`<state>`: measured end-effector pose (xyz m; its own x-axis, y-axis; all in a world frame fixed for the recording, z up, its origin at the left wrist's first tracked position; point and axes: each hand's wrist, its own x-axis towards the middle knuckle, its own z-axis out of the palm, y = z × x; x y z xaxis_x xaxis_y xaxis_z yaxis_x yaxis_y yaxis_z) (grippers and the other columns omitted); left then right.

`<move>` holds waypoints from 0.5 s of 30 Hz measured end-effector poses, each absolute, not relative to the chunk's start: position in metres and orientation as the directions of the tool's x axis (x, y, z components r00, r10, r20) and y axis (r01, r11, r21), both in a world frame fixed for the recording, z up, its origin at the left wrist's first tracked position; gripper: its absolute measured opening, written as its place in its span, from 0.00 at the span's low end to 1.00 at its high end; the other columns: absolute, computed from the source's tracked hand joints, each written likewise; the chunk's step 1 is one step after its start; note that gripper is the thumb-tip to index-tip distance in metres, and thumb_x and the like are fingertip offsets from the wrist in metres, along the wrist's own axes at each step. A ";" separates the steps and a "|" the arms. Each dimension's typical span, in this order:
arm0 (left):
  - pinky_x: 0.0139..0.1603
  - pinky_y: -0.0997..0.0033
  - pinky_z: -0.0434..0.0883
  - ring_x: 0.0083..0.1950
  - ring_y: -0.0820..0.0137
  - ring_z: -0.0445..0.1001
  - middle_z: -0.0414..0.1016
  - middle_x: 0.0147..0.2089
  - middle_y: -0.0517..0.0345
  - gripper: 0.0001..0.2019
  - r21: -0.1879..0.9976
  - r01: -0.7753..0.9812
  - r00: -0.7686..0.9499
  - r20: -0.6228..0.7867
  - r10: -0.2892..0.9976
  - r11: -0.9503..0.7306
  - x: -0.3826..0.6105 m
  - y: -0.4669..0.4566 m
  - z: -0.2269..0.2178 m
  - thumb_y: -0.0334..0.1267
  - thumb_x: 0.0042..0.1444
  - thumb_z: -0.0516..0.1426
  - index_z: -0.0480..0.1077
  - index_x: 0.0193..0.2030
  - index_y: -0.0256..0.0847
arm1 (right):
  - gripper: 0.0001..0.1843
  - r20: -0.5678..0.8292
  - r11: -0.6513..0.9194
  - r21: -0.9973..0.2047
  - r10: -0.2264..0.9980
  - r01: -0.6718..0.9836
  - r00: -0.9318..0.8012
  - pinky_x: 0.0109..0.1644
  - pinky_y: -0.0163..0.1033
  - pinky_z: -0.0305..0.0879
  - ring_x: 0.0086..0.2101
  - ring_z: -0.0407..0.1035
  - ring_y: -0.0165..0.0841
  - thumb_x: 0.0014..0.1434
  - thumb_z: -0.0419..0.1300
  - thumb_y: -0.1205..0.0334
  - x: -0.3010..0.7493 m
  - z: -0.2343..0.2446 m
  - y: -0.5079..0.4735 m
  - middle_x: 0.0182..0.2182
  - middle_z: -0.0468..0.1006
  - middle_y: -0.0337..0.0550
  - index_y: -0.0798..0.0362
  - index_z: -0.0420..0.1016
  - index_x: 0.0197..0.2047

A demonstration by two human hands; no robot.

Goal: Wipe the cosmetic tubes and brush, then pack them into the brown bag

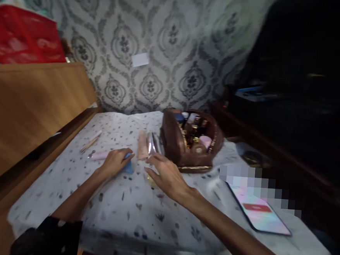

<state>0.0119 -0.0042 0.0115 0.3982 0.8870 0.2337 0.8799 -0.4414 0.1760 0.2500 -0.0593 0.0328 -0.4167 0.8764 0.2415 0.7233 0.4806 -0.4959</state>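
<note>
My left hand [113, 163] is closed on a small blue piece [129, 166], soft like cloth or sponge; blur hides its exact kind. Beside that hand lies a pale pink tube [99, 155]. With thumb and fingers apart, my right hand [168, 177] hovers by a shiny silver tube [151, 143] and holds nothing I can see. A peach-coloured tube [142, 145] lies left of the silver one. Under my right thumb is a small yellowish thing [151, 181], partly hidden. Just behind my right hand stands an open brown cosmetic bag [173, 143], filled with bottles and jars.
The items rest on a table with a white patterned cover [140, 215]. Thin brushes [91, 142] lie at the left. A lit phone [261, 211] is at the right. A wooden panel [37, 106] bounds the left side; a patterned wall [161, 84] closes off the back.
</note>
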 end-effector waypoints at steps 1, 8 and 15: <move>0.50 0.63 0.73 0.48 0.58 0.81 0.83 0.47 0.49 0.21 0.186 0.890 0.372 0.233 0.898 -0.417 0.004 -0.007 0.012 0.49 0.69 0.46 0.76 0.50 0.41 | 0.13 0.256 0.500 -0.484 0.865 0.718 -0.431 0.54 0.42 0.67 0.51 0.74 0.41 0.65 0.59 0.62 0.244 0.025 -0.057 0.52 0.77 0.52 0.54 0.77 0.52; 0.48 0.66 0.70 0.45 0.60 0.79 0.83 0.45 0.51 0.19 0.274 0.920 0.197 0.296 0.935 -0.281 -0.059 -0.022 0.008 0.49 0.68 0.48 0.76 0.48 0.42 | 0.30 0.172 0.448 -0.555 0.886 0.700 -0.431 0.59 0.51 0.68 0.55 0.71 0.46 0.55 0.68 0.60 0.230 -0.013 -0.052 0.56 0.74 0.54 0.51 0.69 0.61; 0.37 0.71 0.66 0.31 0.69 0.71 0.75 0.30 0.61 0.20 0.533 0.804 0.098 0.319 0.943 -0.264 -0.054 -0.029 0.008 0.51 0.65 0.50 0.73 0.48 0.38 | 0.35 0.121 0.268 -0.713 0.957 0.647 -0.264 0.56 0.49 0.70 0.52 0.72 0.45 0.48 0.69 0.63 0.245 -0.038 -0.057 0.50 0.77 0.52 0.53 0.68 0.60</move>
<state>-0.0543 -0.0286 0.0082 0.0978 0.9427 0.3190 0.8038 -0.2638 0.5332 0.2447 -0.0571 -0.0375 -0.2636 0.9570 0.1209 0.6472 0.2684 -0.7135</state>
